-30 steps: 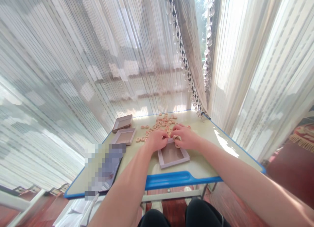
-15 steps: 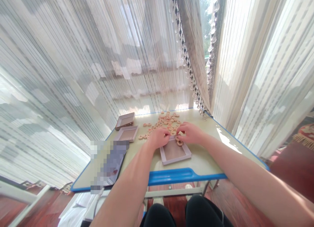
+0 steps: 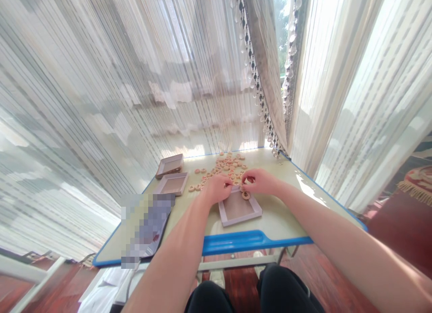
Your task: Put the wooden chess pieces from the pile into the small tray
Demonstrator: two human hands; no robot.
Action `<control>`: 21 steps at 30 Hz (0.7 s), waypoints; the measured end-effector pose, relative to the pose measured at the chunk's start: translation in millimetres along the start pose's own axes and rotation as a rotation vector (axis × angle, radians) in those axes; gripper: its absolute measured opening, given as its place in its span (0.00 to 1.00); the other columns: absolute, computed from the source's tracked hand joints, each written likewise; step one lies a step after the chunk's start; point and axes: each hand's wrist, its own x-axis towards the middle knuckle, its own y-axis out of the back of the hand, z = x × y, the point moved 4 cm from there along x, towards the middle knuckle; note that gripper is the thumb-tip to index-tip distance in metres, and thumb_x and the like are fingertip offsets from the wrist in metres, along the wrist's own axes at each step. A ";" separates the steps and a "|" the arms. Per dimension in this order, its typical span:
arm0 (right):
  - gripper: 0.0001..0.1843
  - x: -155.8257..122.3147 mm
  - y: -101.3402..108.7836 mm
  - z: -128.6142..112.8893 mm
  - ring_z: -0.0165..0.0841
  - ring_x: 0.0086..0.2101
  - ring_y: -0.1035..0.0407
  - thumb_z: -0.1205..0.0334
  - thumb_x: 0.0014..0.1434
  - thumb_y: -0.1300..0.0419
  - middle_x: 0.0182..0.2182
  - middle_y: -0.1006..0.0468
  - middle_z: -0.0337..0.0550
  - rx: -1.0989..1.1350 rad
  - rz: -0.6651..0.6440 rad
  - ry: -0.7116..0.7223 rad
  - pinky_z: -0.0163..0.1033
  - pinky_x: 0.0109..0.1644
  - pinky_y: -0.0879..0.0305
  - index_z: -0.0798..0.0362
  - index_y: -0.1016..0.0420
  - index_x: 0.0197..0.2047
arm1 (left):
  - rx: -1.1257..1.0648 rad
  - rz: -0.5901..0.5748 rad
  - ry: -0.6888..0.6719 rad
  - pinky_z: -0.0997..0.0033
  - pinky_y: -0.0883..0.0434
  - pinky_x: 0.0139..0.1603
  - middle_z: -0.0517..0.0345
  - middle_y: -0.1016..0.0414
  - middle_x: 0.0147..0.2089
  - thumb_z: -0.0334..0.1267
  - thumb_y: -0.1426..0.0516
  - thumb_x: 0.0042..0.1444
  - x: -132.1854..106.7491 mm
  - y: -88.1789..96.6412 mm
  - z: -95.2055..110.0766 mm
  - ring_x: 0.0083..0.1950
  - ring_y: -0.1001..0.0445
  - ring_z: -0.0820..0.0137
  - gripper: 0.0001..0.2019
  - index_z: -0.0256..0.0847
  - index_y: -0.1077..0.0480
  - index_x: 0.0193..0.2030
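A shallow cardboard box tray (image 3: 239, 209) lies on the table in front of me. A round wooden Chinese chess piece (image 3: 246, 195) rests inside by its far right corner. My left hand (image 3: 218, 188) is closed at the tray's far left corner, thumb and fingers pressed together; what they grip is hidden. With curled fingers, my right hand (image 3: 258, 181) pinches another chess piece (image 3: 242, 187) above the tray's far edge. Beyond both hands spreads a loose pile of chess pieces (image 3: 230, 163), marked with red or dark characters.
To the left stand a second open box tray (image 3: 173, 185) and a stacked box (image 3: 170, 164). A blurred-out flat dark object (image 3: 161, 218) lies nearer me. The table's blue edge (image 3: 236, 243) faces my knees; a sheer curtain (image 3: 189, 101) hangs behind.
The view has shifted slightly. My right fingers have closed in more tightly around a chess piece at the tray's far edge. My left hand stays at the corner.
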 end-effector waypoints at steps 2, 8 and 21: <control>0.11 1.2 2.6 1.3 0.26 0.23 0.44 0.55 0.46 0.42 0.20 0.39 0.33 0.062 0.030 -0.036 0.33 0.27 0.50 0.53 0.26 0.30 | -0.004 0.000 0.012 0.75 0.35 0.35 0.61 0.25 0.32 0.32 0.50 0.48 -0.5 -0.2 -0.8 0.33 0.31 0.73 0.10 0.42 0.26 0.27; 0.11 0.8 0.9 1.5 0.26 0.23 0.45 0.55 0.46 0.41 0.20 0.40 0.32 0.029 0.019 -0.014 0.33 0.27 0.50 0.53 0.26 0.30 | -0.001 -0.006 0.025 0.75 0.34 0.35 0.61 0.25 0.32 0.32 0.50 0.48 -1.1 0.4 -0.2 0.33 0.31 0.73 0.11 0.42 0.26 0.27; 0.09 -2.4 0.7 0.1 0.27 0.26 0.41 0.57 0.47 0.42 0.22 0.34 0.34 -0.056 -0.032 0.041 0.32 0.29 0.49 0.51 0.26 0.31 | 0.001 -0.005 0.004 0.75 0.36 0.34 0.60 0.25 0.32 0.31 0.50 0.48 -1.6 2.1 2.7 0.33 0.31 0.72 0.11 0.41 0.26 0.27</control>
